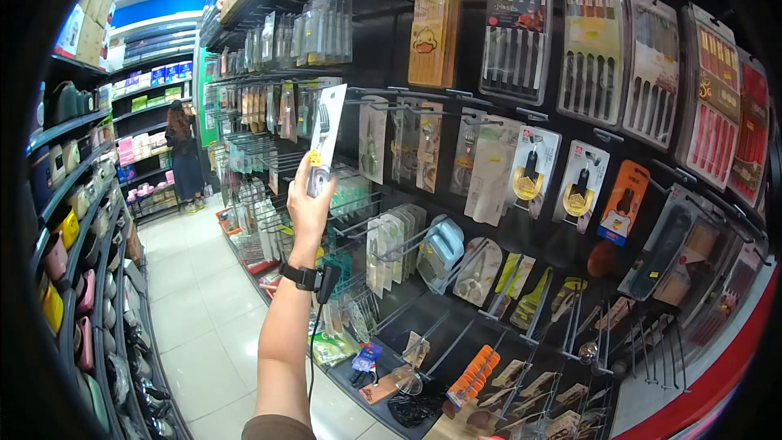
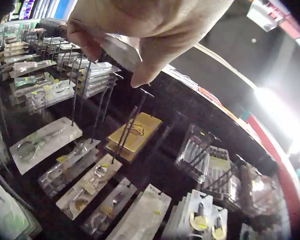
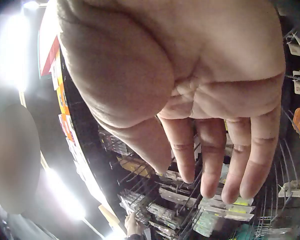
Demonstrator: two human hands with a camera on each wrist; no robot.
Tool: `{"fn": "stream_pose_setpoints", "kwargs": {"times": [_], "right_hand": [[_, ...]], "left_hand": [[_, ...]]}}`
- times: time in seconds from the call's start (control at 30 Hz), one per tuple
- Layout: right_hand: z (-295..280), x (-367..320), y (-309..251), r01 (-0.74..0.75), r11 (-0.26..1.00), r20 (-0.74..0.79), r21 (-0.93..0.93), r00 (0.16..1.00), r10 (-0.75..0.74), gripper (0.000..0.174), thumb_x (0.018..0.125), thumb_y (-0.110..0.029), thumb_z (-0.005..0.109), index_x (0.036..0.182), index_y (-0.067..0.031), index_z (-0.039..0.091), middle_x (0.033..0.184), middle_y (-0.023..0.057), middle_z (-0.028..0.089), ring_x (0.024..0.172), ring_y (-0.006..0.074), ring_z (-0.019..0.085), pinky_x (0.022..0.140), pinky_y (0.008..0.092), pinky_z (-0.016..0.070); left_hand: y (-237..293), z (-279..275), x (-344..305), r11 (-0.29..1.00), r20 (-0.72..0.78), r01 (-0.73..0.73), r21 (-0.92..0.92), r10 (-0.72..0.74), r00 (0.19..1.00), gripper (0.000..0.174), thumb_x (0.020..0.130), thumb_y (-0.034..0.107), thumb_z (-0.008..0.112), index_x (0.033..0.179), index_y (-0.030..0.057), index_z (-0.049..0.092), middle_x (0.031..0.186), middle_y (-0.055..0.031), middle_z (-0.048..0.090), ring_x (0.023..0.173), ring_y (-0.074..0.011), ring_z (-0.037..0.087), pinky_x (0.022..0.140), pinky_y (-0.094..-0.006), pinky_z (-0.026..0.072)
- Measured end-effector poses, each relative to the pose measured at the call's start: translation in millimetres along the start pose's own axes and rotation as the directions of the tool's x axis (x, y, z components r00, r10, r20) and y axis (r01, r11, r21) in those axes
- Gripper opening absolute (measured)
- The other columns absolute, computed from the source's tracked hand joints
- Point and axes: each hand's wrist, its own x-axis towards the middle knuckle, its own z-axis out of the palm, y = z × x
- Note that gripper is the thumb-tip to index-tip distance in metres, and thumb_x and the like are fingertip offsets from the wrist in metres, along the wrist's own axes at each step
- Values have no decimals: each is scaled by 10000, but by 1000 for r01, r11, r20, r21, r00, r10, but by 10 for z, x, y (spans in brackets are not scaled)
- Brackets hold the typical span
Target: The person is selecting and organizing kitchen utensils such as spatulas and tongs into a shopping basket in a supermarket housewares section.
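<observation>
My left hand (image 1: 309, 208) is raised in front of the hanging racks, pinching a packaged fork (image 1: 324, 126) between thumb and fingers. The pack is a narrow white card, tilted slightly, with a yellow sticker near my fingertips. In the left wrist view, the same hand (image 2: 155, 25) covers most of the pack, and only a pale clear edge shows. My right hand (image 3: 205, 95) fills much of the right wrist view, palm showing, fingers extended and holding nothing. Behind it in that view, the left hand appears small near the bottom.
Hooks on the black wall carry yellow duck packs (image 1: 433, 33), carded peelers (image 1: 533, 171) and a blue item (image 1: 442, 246). Orange-handled goods (image 1: 474, 373) hang low. Metal prongs jut outward. Shelves (image 1: 77, 228) line the aisle's left side; a person (image 1: 184, 155) stands at its far end.
</observation>
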Motion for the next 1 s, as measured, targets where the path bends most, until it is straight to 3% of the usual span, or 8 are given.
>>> {"fn": "stream_pose_setpoints", "kwargs": {"times": [0.07,0.23,0.37,0.47,0.53,0.77,0.9,1.0], "right_hand": [[17,25,25,16,1000,1,-6,1000,-16,291,926,-77,496,1200,10,538,1162,103,582,1079,179,546,924,281,413],[38,57,46,30,999,7,-27,1000,-30,287,924,-76,501,1194,13,543,1137,108,603,1073,181,551,931,281,410],[37,18,32,43,999,-13,-3,999,-43,289,923,-78,503,1195,13,542,1128,110,611,1063,177,554,923,276,410],[30,-24,-32,-53,998,-26,24,998,54,289,923,-76,501,1196,9,543,1127,107,612,1059,170,553,917,272,406],[13,-17,50,53,998,-19,-36,998,-54,285,924,-75,499,1194,5,546,1120,102,615,1055,165,553,909,270,407],[-19,-36,154,42,997,-40,-65,998,-44,278,921,-63,501,1185,8,551,1102,101,621,1043,168,562,906,275,412],[-17,-34,129,-12,1000,-50,10,999,13,275,919,-61,504,1179,7,557,1104,96,619,1038,165,562,904,273,410],[-49,-25,108,60,993,-39,-102,997,-65,282,912,-77,516,1178,5,560,1113,86,613,1052,154,542,909,271,401]], "left_hand": [[129,11,-173,988,3,-43,-149,44,999,614,745,70,689,1317,84,466,1138,-130,571,1022,-193,558,886,-311,434],[263,84,-581,981,38,-190,-41,192,981,669,704,60,723,1320,93,464,965,-113,545,880,-232,561,794,-324,453],[345,191,-675,983,78,-174,-61,179,981,657,693,59,733,1301,94,487,958,-114,546,878,-237,564,792,-334,455],[409,272,-602,985,48,-163,-54,166,985,653,694,86,737,1300,109,494,942,-121,548,863,-245,567,780,-350,464],[457,295,-542,987,67,-156,-31,158,985,655,692,98,739,1300,112,494,939,-123,549,861,-251,567,779,-355,466],[483,315,-437,979,84,-199,45,195,977,667,676,143,755,1297,152,511,903,-112,557,802,-238,583,722,-340,486],[514,315,-479,984,197,-172,48,160,967,699,690,190,763,1325,147,476,908,-134,541,816,-251,571,728,-357,481],[441,489,-477,984,277,-161,73,135,951,750,714,247,752,1372,152,404,922,-154,528,829,-284,558,729,-377,476]]}}
